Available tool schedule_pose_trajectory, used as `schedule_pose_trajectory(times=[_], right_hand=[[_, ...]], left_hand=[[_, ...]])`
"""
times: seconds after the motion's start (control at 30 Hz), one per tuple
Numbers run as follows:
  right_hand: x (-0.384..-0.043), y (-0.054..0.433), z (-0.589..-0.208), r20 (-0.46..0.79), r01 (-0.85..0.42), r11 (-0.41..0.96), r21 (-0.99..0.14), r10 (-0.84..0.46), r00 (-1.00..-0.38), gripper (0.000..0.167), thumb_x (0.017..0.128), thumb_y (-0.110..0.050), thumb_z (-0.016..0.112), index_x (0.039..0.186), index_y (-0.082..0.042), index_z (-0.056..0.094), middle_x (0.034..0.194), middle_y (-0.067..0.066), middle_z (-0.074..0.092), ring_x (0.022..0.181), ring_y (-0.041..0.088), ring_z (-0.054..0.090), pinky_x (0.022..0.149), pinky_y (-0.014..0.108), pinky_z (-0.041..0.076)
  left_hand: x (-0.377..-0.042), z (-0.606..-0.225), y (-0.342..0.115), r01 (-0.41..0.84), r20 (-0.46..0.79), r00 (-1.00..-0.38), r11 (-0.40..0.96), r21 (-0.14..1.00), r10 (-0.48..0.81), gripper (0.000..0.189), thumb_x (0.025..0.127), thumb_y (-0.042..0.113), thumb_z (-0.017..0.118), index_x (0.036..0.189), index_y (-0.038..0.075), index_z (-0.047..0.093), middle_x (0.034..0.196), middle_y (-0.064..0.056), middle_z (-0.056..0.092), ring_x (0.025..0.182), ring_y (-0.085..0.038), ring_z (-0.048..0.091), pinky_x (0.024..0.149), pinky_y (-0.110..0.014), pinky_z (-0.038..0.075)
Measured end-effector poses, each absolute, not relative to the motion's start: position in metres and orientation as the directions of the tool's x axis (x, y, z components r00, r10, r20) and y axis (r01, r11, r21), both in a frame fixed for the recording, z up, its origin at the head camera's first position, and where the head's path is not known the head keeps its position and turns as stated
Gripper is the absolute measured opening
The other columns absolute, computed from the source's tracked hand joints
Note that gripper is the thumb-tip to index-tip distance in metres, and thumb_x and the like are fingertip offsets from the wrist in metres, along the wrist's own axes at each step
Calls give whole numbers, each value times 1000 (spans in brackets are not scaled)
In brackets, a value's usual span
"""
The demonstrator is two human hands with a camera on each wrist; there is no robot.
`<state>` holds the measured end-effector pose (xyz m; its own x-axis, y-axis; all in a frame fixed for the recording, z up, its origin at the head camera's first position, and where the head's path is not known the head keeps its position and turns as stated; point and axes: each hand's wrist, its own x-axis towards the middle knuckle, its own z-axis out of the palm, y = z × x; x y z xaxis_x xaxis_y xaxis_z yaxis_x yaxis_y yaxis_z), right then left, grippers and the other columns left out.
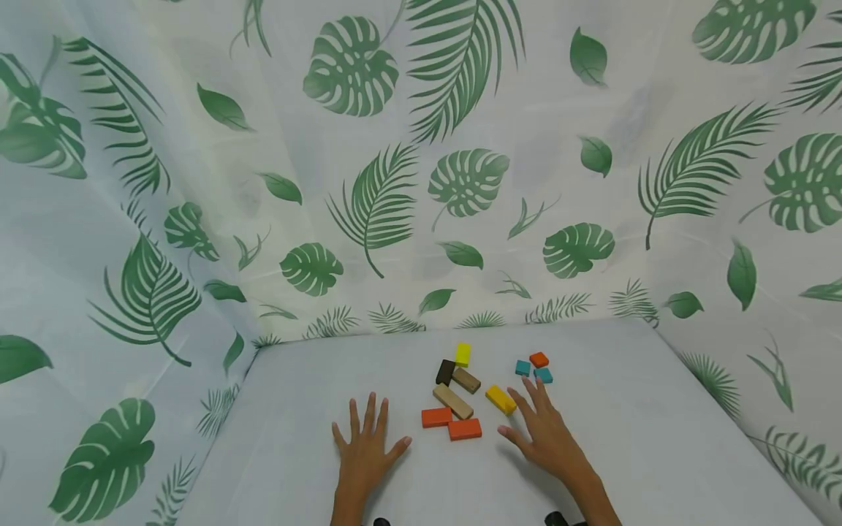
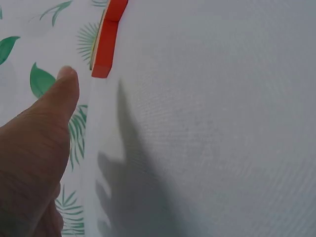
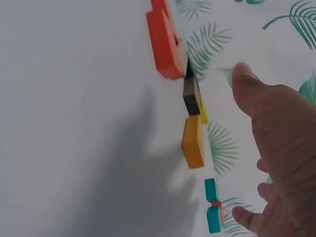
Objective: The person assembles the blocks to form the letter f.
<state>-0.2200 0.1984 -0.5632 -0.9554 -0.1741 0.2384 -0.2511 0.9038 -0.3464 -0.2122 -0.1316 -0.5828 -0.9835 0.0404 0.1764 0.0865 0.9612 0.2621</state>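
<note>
My left hand is spread with fingers straight over the white table, left of the blocks and holding nothing. Its thumb points toward two red-orange blocks, one slightly behind the other. My right hand hovers with loosely spread fingers at the right of the group, also holding nothing. Nearest to it lies an orange-yellow block, by the index finger. Just beyond its fingertips sit two small teal blocks and a small red-orange one. In the right wrist view the thumb is apart from the orange-yellow block.
Behind the red-orange pair lie a tan block, a brown block, a black block and a bright yellow block. White sheets with green leaf prints hang around the table's back and sides.
</note>
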Motion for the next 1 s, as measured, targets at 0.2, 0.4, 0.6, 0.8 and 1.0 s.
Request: schedule_pose_trajectory(times=[0.2,0.4,0.6,0.8,1.0], right_hand=[[-222,187,-562,275,-258,849,-462,-140,-951,54,88,-39,72,132,-11,59,142,16,45,128,35,46,98,56,45],[-227,176,-563,197,-225,732,-642,-127,-972,31,88,-25,73,116,-11,68,116,5,60,106,21,60,86,39,55],[-230,166,-571,135,-191,621,-760,-136,-981,26,87,-22,74,110,-12,68,111,3,65,99,20,63,73,23,54],[-236,155,-582,171,-241,597,-765,-172,-970,31,84,-24,76,111,-11,68,110,3,67,102,22,63,79,27,53],[-240,144,-588,201,-272,603,-750,-185,-962,32,82,-20,79,110,-9,68,106,1,68,100,20,64,89,36,53]], left_hand=[[-215,-582,-125,124,265,-964,941,315,38,69,90,47,65,142,6,48,148,-18,47,137,-43,40,100,-68,36],[-214,-581,-117,216,393,-919,866,451,25,30,89,22,71,112,5,68,97,-6,68,89,-20,65,70,-35,52],[-217,-589,-112,249,282,-957,683,687,65,17,90,11,67,105,3,69,77,6,57,70,-1,49,62,-19,45],[-221,-595,-119,205,185,-978,611,765,97,13,90,9,66,102,5,70,83,4,57,74,-1,48,66,-19,45],[-221,-594,-125,176,148,-984,602,779,96,13,91,9,64,103,4,70,85,3,57,76,-2,49,67,-20,45]])
